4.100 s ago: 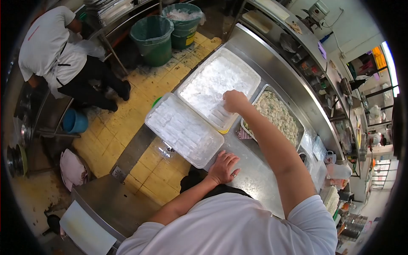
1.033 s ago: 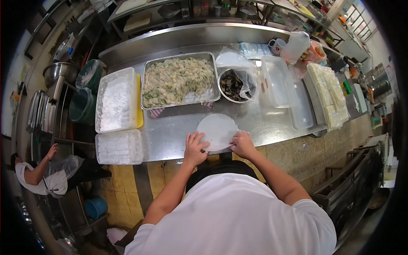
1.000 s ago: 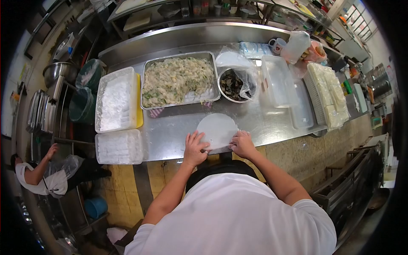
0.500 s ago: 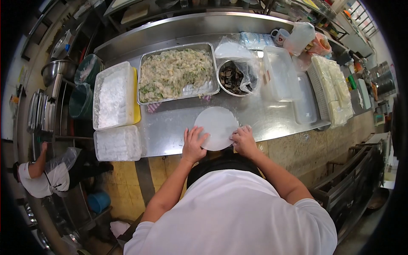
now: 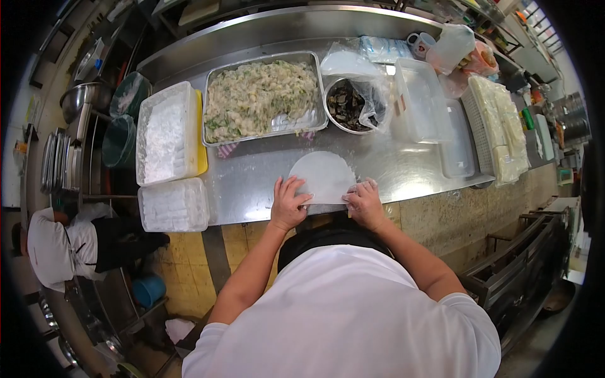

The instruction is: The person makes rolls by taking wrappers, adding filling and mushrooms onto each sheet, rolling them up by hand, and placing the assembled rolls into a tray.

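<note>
A thin, round white sheet (image 5: 323,175), like a dough wrapper, lies at the front edge of the steel table. Its near side now makes a straight line between my hands; whether it is folded over or hangs down, I cannot tell. My left hand (image 5: 289,203) grips the sheet's near left corner with the thumb inward. At the near right corner, my right hand (image 5: 364,203) pinches the sheet between thumb and fingers. Beyond the hands stands a metal tray (image 5: 265,133) of pale minced filling (image 5: 261,97) flecked with green.
A tub of white powder (image 5: 165,135) and a smaller white-dusted box (image 5: 173,205) stand left. A bowl of dark pieces (image 5: 345,106), clear plastic boxes (image 5: 419,104) and a basket of wrapped pale blocks (image 5: 498,126) are right. A co-worker (image 5: 69,246) bends at far left.
The sheet's near rounded part has gone from view, leaving a straight near edge. Both hands have shifted slightly on the sheet's near corners. The co-worker has bent lower.
</note>
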The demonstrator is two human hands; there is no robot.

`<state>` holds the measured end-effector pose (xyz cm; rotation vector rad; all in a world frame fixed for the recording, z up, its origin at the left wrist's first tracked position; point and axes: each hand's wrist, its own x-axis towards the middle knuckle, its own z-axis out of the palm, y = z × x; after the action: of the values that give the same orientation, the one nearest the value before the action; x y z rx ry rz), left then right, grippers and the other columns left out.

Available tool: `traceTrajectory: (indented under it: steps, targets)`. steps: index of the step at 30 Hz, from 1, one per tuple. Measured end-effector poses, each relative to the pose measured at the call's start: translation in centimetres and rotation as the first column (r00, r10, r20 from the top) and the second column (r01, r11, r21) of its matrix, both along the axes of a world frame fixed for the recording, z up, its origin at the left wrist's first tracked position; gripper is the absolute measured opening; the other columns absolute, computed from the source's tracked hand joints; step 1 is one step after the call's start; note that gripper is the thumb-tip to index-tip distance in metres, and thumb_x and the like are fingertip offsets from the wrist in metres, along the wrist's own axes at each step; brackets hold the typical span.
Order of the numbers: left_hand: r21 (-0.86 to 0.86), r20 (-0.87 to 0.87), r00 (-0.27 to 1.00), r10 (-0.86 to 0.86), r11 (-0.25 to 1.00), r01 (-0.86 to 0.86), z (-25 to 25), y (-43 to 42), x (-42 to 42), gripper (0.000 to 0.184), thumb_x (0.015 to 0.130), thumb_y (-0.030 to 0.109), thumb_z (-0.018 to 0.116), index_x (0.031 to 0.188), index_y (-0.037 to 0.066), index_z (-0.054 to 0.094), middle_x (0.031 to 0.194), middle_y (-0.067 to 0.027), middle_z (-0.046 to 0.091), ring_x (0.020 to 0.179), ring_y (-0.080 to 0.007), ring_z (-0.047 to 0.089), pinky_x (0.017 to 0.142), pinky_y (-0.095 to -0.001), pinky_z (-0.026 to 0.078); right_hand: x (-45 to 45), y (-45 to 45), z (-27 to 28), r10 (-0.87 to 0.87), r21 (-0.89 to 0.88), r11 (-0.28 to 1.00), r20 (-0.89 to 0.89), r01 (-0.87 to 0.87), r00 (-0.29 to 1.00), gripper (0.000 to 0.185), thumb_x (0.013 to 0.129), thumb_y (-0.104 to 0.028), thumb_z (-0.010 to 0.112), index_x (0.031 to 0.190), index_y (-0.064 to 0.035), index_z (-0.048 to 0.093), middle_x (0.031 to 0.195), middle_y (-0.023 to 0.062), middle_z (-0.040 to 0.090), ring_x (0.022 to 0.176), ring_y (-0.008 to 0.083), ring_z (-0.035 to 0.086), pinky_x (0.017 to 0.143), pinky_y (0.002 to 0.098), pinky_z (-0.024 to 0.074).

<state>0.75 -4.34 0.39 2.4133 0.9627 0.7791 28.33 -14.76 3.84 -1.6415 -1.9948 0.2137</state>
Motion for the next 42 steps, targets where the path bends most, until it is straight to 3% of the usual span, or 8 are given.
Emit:
traceTrajectory:
  steps: [4,7,10,13,16,19,22,42]
  targets:
    - [0.013,0.038,0.999,0.03,0.999,-0.03,0.0,0.1,0.2,0.031,0.072,0.004,0.072,0.099,0.018,0.081,0.129,-0.0083,0.071,0.135,-0.0339,0.061,0.125,-0.0653,0.031,-0.2,-0.1,0.0,-0.023,0.002,1.0,-0.048,0.024,0.999,0.026,0.075,-0.005,0.081,0.097,-0.017,0.078,0.11,0.0031,0.07,0.11,0.029,0.063,0.114,0.0553,0.0418]
    - [-0.172,0.04,0.999,0.037,0.985,-0.029,0.9,0.5,0.8,0.033,0.071,0.002,0.07,0.1,0.014,0.082,0.119,-0.007,0.075,0.126,-0.0319,0.064,0.125,-0.0653,0.03,-0.2,0.7,2.5,-0.065,-0.07,0.996,-0.18,0.053,0.982,0.023,0.077,-0.003,0.08,0.098,-0.015,0.078,0.108,0.0053,0.072,0.109,0.0312,0.064,0.11,0.0531,0.0429]
    - [-0.215,-0.033,0.997,-0.077,0.974,0.068,3.6,1.7,0.8,0.031,0.079,0.002,0.074,0.107,0.011,0.081,0.108,-0.0061,0.078,0.117,-0.0262,0.071,0.118,-0.0552,0.042,0.6,2.3,4.7,-0.115,-0.185,0.982,-0.4,0.042,0.909,0.019,0.082,-0.005,0.08,0.1,-0.0111,0.079,0.098,0.0097,0.073,0.1,0.0341,0.066,0.102,0.05,0.0467]
    - [-0.747,0.059,0.998,0.026,0.664,0.026,7.9,2.1,1.8,0.019,0.093,0.009,0.077,0.112,0.008,0.082,0.108,-0.0065,0.081,0.102,-0.0197,0.075,0.1,-0.0425,0.055,1.7,4.1,10.0,-0.262,-0.395,0.918,-0.563,0.023,0.784,0.015,0.094,-0.012,0.081,0.106,-0.0037,0.078,0.092,0.0082,0.075,0.09,0.0229,0.068,0.089,0.0383,0.0532]
    - [-0.881,0.205,0.972,0.117,0.454,0.131,11.7,2.1,1.8,0.022,0.103,0.022,0.078,0.108,0.002,0.083,0.1,-0.0058,0.081,0.091,-0.0192,0.075,0.088,-0.0342,0.059,2.5,5.6,14.0,-0.366,-0.509,0.86,-0.665,-0.038,0.651,0.018,0.101,-0.015,0.08,0.109,0.0006,0.077,0.1,0.0011,0.076,0.093,0.0102,0.065,0.087,0.0313,0.0532]
    - [-0.954,0.273,0.932,0.237,0.195,0.229,14.1,2.1,1.7,0.026,0.104,0.021,0.077,0.115,-0.002,0.082,0.11,-0.0077,0.081,0.098,-0.0162,0.075,0.087,-0.0349,0.06,3.1,6.4,14.9,-0.363,-0.461,0.884,-0.778,-0.073,0.513,0.018,0.099,-0.013,0.08,0.111,0.0004,0.076,0.097,0.0006,0.075,0.09,0.0103,0.065,0.087,0.0295,0.0518]
    - [-0.946,0.321,0.866,0.384,0.098,0.308,15.8,1.7,2.0,0.028,0.103,0.019,0.078,0.118,-0.004,0.08,0.109,-0.0115,0.081,0.094,-0.019,0.076,0.085,-0.0343,0.061,2.8,6.6,15.9,-0.409,-0.481,0.875,-0.8,-0.061,0.44,0.015,0.097,-0.009,0.08,0.109,-0.0009,0.076,0.097,0.0004,0.075,0.09,0.0094,0.066,0.087,0.0278,0.051]
    - [-0.921,0.314,0.911,0.267,0.32,0.223,18.5,0.7,2.7,0.035,0.09,0.011,0.085,0.12,-0.005,0.077,0.11,-0.0114,0.08,0.096,-0.0181,0.075,0.087,-0.0356,0.061,2.7,5.6,16.0,-0.408,-0.465,0.879,-0.848,-0.106,0.34,0.015,0.097,-0.008,0.082,0.108,-0.0016,0.075,0.098,0.0015,0.076,0.091,0.0094,0.067,0.086,0.0277,0.0511]
